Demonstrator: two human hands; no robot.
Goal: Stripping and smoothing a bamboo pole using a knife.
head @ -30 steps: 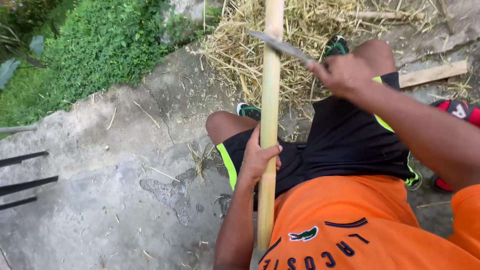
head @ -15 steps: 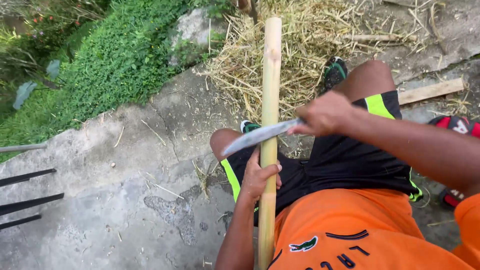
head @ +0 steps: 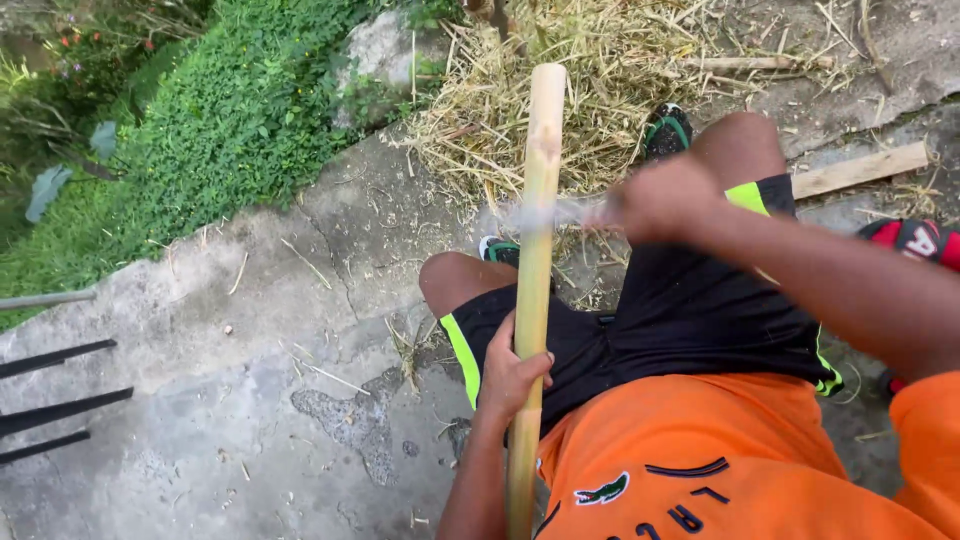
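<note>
Bamboo pole [head: 535, 250] runs near-to-far up centre of view, pale yellow-green, held between the seated person's knees, its far cut end over the straw pile [head: 560, 100]. Left hand [head: 510, 375] is clamped round the pole low down, fingers wrapped, thumb across the front. Right hand [head: 660, 200] is closed in a fist on the handle of a knife [head: 555, 213]; blade lies across the pole approx. at its upper third, touching or just over it, too blurred to tell which. Blade edge and hand both motion-blurred.

Surroundings: black shorts w/ green trim and orange shirt fill near right. Green-and-black shoe [head: 665, 128] sits far, right of pole; another shows just left of pole by the knee. Wood plank [head: 860, 170] lies far right on the ground. Red item [head: 915, 240] at right edge, partly hidden by the forearm. Cracked concrete slab [head: 230, 400] covers near left, w/ dark metal bars [head: 55, 400] at left edge. Green ground cover [head: 220, 120] far left, grey rock [head: 385, 50] beside it. Nothing lies between hands and pole.

Vs. earlier frame: blade sat lower, just above the left hand, angled down-left; now it is higher up the pole and roughly level. Left hand's grip position unchanged.
</note>
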